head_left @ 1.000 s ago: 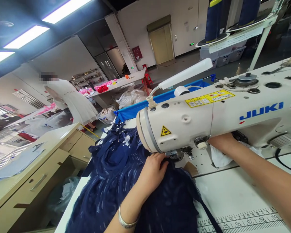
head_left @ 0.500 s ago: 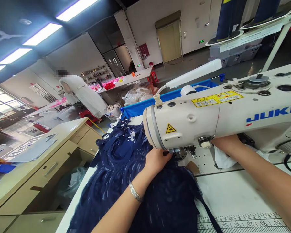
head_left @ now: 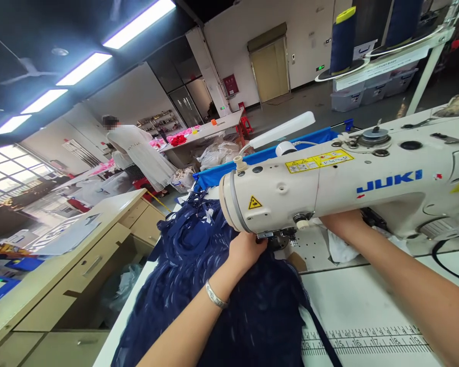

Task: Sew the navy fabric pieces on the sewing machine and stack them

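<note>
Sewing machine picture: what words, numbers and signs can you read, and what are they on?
"JUKI": in blue on the sewing machine.
"17", "18", "19": on the ruler markings on the white tabletop.
Warning triangle on the machine: a picture, no readable words.
Too small or blurred: the yellow label, thread stand label, green wall sign and red wall panel.

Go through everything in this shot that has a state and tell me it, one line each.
Sewing machine: running or stopped, can't tell.
Navy fabric: heaped, partly under the machine.
Left hand: fingers bent, on the fabric.
Right hand: mostly hidden behind the machine's arm.
Yellow-topped thread cone: upright on its stand.
Ceiling lights: lit.
Beige back door: shut.
</note>
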`<action>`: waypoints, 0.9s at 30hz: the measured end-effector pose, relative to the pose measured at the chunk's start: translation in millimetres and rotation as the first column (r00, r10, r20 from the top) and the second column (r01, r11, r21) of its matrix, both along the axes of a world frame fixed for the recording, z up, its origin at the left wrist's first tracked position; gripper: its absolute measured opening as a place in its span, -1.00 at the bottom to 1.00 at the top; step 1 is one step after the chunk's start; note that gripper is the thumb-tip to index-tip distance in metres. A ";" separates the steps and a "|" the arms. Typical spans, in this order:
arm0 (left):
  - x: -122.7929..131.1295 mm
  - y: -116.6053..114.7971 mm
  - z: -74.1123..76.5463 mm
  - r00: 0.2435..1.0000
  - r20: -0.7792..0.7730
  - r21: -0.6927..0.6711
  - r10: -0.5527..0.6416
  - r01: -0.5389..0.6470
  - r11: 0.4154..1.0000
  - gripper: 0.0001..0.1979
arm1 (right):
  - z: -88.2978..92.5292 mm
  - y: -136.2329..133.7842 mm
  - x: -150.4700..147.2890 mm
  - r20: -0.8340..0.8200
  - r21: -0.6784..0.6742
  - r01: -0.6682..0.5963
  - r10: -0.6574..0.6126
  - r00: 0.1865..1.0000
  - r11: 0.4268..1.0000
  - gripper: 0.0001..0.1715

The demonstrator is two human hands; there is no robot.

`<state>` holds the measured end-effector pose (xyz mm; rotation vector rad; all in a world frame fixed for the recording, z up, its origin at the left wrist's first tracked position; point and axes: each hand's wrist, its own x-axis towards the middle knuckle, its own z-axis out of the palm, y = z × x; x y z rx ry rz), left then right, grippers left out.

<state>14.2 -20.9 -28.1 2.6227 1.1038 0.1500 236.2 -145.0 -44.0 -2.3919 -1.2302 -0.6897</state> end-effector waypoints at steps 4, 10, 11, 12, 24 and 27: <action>-3.4 11.3 -5.5 0.992 0.099 -0.105 -0.080 0.090 0.990 -0.80 | -0.5 0.4 1.8 -0.057 -0.024 -0.032 0.030 0.998 0.999 -0.29; -2.6 9.1 -8.2 0.973 0.199 -0.150 -0.115 0.146 0.978 -0.84 | 0.9 3.2 1.2 -0.142 0.108 -0.071 0.086 0.986 0.992 -0.29; -2.3 8.2 -8.1 0.972 0.206 -0.146 -0.116 0.148 0.978 -0.85 | 0.8 4.1 1.6 -0.154 0.124 -0.071 0.089 0.984 0.990 -0.28; -2.1 7.1 -8.0 0.971 0.212 -0.136 -0.115 0.146 0.980 -0.85 | 0.8 4.9 2.1 -0.161 0.137 -0.074 0.096 0.982 0.988 -0.28; -2.7 -17.7 -2.5 0.991 0.036 0.170 -0.131 0.123 0.978 -0.82 | -3.3 6.4 4.4 -0.139 0.218 -0.133 0.166 0.976 0.967 -0.27; -5.2 -15.6 -1.4 0.989 0.006 0.163 -0.146 0.143 0.976 -0.82 | -5.0 6.1 4.9 -0.105 0.178 -0.117 0.137 0.985 0.977 -0.29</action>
